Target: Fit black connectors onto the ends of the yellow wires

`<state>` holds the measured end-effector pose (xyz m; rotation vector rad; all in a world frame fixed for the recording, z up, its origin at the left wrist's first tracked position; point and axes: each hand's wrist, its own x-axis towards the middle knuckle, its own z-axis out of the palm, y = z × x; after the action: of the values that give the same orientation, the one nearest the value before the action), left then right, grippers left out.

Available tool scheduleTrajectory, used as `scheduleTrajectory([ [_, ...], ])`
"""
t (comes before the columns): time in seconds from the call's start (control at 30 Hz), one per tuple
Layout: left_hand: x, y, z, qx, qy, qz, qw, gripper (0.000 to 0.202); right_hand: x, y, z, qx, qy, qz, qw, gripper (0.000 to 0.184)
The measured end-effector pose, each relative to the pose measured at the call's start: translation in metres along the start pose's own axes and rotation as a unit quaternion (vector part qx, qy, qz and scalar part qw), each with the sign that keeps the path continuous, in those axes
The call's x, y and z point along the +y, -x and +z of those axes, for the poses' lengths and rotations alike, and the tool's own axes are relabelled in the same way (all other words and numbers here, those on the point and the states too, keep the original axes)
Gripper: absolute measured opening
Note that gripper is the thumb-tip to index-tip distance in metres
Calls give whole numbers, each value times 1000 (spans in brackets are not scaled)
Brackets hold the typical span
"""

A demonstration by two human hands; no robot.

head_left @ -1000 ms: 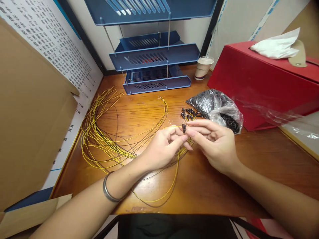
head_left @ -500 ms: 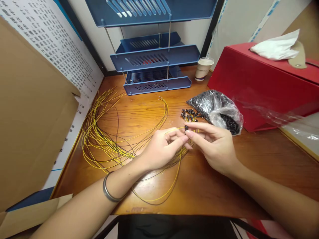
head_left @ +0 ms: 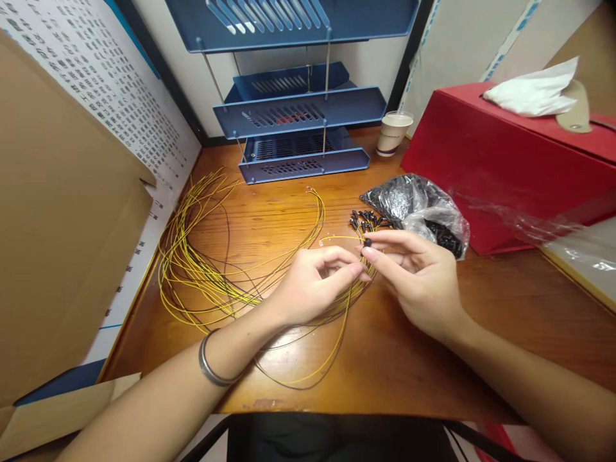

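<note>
Between the thumb and forefinger of my right hand [head_left: 426,276] is a small black plastic piece [head_left: 367,242]. A thin yellow wire [head_left: 341,237] runs leftward from it and ends in a small shiny tip above my left hand [head_left: 320,276]. The left fingers are pinched together just below the black piece; what they grip is mostly hidden. Behind the fingertips lies a cluster of black-capped wire ends [head_left: 368,220]. Their yellow and dark wires pass under my hands into a large loose coil [head_left: 192,276] on the left.
A clear plastic bag of black parts [head_left: 418,212] lies beyond my right hand. Behind it are a paper cup [head_left: 393,133] and a red tissue box [head_left: 462,147]. A blue tiered tray [head_left: 308,167] stands at the back, and cardboard [head_left: 62,212] rises at left of the wooden table [head_left: 414,378].
My right hand has shifted slightly right with the black piece. The left fingers have come away from the yellow wire near it, and its shiny end now shows above the left hand.
</note>
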<state>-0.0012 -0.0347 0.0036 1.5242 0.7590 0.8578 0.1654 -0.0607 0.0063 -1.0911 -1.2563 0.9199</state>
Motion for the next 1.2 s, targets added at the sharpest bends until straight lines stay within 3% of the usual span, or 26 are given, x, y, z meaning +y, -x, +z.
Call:
scheduleTrajectory([
  [0.27,1,1,-1,14,-15,-3,1000,21,4,3,4,-6,-5,22,1000,19],
  [0.47,1,1,-3,1,-90,1,996,25,3,5,5,19,-16,6,1000,17],
  [0.67,-1,2,0,20,-56,15,998,22,5,6,3,2,3,11,1000,19],
  [0.77,-1,1,0,52,-33,6,998,23,5,5,3,24,-1,1,1000,19],
  [0.97,1,0,-4,149,-48,36,987,41,5,4,2,41,16,3,999,18],
  [1.1,1,-2,-3,202,-22,55,978,33,5,3,2,56,32,-6,998,17],
  [1.2,2,-2,-2,198,4,53,979,28,7,3,2,53,30,-5,998,16],
])
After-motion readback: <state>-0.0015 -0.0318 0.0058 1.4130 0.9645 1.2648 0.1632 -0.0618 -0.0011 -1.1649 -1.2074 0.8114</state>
